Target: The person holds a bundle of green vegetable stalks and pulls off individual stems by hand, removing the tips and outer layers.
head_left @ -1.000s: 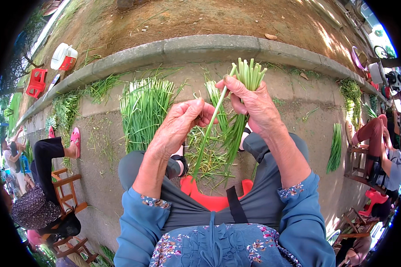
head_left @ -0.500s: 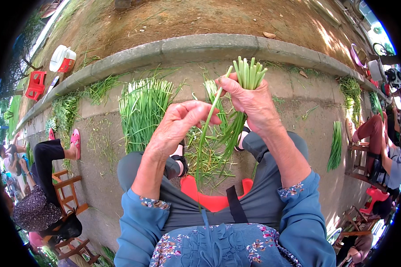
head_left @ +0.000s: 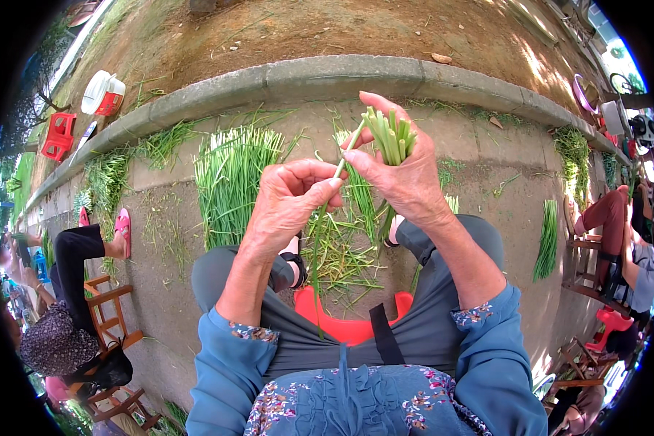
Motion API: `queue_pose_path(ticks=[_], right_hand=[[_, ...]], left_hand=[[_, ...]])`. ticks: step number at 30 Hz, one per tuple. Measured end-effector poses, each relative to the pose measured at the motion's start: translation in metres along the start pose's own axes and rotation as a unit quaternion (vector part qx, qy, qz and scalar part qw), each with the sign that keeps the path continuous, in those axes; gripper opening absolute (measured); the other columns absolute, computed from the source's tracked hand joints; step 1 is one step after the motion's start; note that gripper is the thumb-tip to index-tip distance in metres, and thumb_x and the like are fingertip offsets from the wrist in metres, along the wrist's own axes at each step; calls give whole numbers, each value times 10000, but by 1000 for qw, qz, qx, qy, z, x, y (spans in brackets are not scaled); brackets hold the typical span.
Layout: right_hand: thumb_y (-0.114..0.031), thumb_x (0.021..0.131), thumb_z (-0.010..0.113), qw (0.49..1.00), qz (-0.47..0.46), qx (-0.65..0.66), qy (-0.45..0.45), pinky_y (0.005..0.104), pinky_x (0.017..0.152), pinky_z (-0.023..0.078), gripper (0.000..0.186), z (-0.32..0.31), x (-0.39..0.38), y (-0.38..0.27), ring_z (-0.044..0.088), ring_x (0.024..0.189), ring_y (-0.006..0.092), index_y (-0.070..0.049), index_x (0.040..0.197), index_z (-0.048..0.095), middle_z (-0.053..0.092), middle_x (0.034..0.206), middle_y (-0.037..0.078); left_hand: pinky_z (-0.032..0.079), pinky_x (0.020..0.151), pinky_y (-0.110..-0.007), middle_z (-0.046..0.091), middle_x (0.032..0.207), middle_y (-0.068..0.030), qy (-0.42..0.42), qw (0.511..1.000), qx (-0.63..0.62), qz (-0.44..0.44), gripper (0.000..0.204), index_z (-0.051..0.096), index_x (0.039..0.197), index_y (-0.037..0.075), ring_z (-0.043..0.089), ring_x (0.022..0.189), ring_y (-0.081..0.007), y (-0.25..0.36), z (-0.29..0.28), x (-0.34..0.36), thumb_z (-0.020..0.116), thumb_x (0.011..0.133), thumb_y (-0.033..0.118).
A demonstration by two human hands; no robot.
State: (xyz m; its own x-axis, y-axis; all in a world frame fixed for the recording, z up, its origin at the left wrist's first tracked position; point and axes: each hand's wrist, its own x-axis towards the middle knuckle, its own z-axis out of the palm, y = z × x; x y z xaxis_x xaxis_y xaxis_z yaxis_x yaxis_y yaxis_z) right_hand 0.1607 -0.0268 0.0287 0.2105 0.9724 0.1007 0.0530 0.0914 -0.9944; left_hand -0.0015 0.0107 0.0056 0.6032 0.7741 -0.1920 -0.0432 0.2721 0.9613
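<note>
My right hand (head_left: 414, 185) is closed around a bunch of long green stalks (head_left: 392, 138), its pale cut ends pointing up and away from me. Its index finger is raised, and the thumb lies by the upper end of one separate green stalk (head_left: 349, 150). Lower down, my left hand (head_left: 280, 200) pinches that same stalk between thumb and fingers, its thin green end hanging toward my lap. Beyond my left hand, a large pile of green stalks (head_left: 232, 189) lies on the pavement. A smaller row of stalks (head_left: 360, 195) shows between my hands, partly hidden.
Loose trimmings (head_left: 334, 254) litter the ground between my feet, in front of a red plastic seat (head_left: 341, 330). A stone curb (head_left: 341, 76) crosses ahead. Other people sit on wooden chairs (head_left: 112, 312) at left and right. A stalk bundle (head_left: 547, 240) lies to the right.
My left hand has moved right and closed on the single stalk. The right hand has come slightly left and lifted its index finger, and the bunch tilts more.
</note>
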Motion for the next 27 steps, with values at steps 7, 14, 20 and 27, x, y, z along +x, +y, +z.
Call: queue_pose_path(ticks=[7, 14, 20, 27], right_hand=[[-63, 740, 604, 997, -16, -61, 40, 215, 594, 443, 301, -9, 6, 14, 517, 649, 56, 0, 1029, 551, 596, 747, 24], [-68, 742, 619, 996, -18, -80, 44, 217, 606, 441, 325, -9, 6, 7, 519, 668, 59, -21, 1056, 549, 601, 775, 19], [-35, 724, 629, 991, -64, -113, 15, 218, 644, 444, 421, -5, 3, 1, 518, 707, 69, -27, 1125, 502, 589, 804, 31], [-32, 753, 598, 988, -86, -126, 36, 222, 622, 443, 364, -9, 5, 10, 521, 691, 71, -25, 1107, 512, 596, 795, 40]], left_hand=[[352, 501, -174, 585, 630, -12, 16, 1000, 26, 6, 142, 627, 894, -10, 512, 563, -54, 2, 3, -2, 576, 786, 66], [373, 517, -179, 569, 610, -14, 14, 1000, 2, 8, 144, 626, 885, -22, 492, 547, -57, 2, 2, -2, 560, 793, 67], [384, 532, -183, 550, 604, -9, 0, 999, -42, -4, 164, 617, 899, -33, 479, 552, -61, 0, 1, -1, 557, 812, 92], [377, 538, -177, 539, 603, -3, -19, 998, -66, -8, 179, 612, 908, -38, 467, 556, -57, -2, -1, -1, 561, 818, 109]])
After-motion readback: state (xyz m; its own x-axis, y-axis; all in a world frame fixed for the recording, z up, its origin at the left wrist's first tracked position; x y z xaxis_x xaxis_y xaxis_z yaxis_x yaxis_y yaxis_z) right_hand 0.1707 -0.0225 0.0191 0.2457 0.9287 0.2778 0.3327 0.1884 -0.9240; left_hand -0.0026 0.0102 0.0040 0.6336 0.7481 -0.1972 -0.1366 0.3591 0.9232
